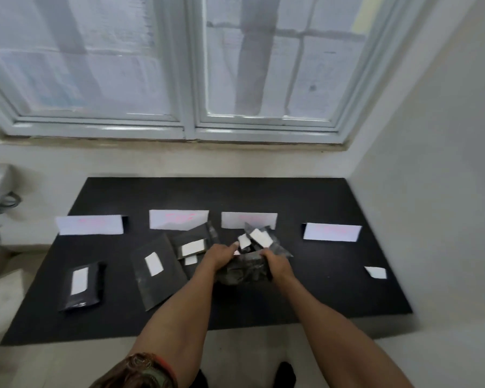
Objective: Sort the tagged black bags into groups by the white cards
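Lying below a window [179,65], a black mat [319,298] carried everything. Four white cards [179,219] stood in a row along the mat's far side. A flat bag [163,287] lay left of the mat's centre, and a smaller bag [94,287] lay near its left edge. At the centre, behind a heap of tagged bags [256,238], both hands gripped a crumpled black bag [244,271]. The left hand [221,252] held its left edge and the right hand [276,261] curled round its right. One white tag [375,272] lay near the mat's right edge.

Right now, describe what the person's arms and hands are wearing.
The left forearm and right forearm are bare. No sleeves, gloves or watch show at the left hand or right hand. A brown patterned fabric edged orange and green shows near the left elbow.
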A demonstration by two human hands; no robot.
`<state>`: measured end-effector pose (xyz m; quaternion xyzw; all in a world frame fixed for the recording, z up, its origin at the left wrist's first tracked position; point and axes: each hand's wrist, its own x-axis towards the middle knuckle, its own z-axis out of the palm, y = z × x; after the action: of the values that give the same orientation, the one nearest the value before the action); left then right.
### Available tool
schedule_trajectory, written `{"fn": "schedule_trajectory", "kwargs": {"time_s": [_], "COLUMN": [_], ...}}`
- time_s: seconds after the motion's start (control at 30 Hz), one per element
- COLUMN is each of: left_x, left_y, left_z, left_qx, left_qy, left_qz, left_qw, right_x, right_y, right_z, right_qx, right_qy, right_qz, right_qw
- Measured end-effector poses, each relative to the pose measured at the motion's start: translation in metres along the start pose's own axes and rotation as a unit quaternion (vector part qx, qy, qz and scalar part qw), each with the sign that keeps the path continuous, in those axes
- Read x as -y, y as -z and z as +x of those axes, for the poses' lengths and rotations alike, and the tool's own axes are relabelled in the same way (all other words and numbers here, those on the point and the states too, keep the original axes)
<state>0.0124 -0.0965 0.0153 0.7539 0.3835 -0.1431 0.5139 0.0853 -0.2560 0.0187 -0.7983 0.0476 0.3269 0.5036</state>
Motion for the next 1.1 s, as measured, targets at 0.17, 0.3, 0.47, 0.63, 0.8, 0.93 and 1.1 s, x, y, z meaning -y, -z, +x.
{"fn": "schedule_trajectory", "kwargs": {"time_s": [0.17,0.3,0.47,0.63,0.8,0.93,1.1], "left_x": [-0.075,-0.121,-0.163,-0.178,-0.183,-0.185,-0.183], "left_y": [-0.077,-0.144,-0.221,-0.266,-0.281,-0.279,-0.273], "left_z": [0.001,0.010,0.039,0.072,0.096,0.103,0.106], "left_qx": [0.167,0.151,0.141,0.146,0.147,0.134,0.111], "left_qy": [-0.018,-0.016,0.021,0.064,0.093,0.111,0.120], "left_qz": [-0.059,-0.091,-0.118,-0.078,-0.072,-0.081,-0.096], "left_qw": [0.984,0.984,0.983,0.984,0.982,0.981,0.982], "right_x": [-0.009,-0.027,-0.068,-0.099,-0.123,-0.121,-0.108], "right_y": [0.118,0.194,0.284,0.338,0.356,0.352,0.349], "right_z": [0.024,0.045,0.089,0.124,0.164,0.181,0.179], "right_qx": [-0.113,-0.160,-0.201,-0.226,-0.210,-0.208,-0.258], "right_qy": [0.002,-0.004,-0.042,-0.080,-0.075,-0.077,-0.003], "right_qz": [0.021,0.025,-0.086,-0.160,-0.192,-0.218,-0.198], "right_qw": [0.993,0.987,0.975,0.958,0.956,0.950,0.946]}}
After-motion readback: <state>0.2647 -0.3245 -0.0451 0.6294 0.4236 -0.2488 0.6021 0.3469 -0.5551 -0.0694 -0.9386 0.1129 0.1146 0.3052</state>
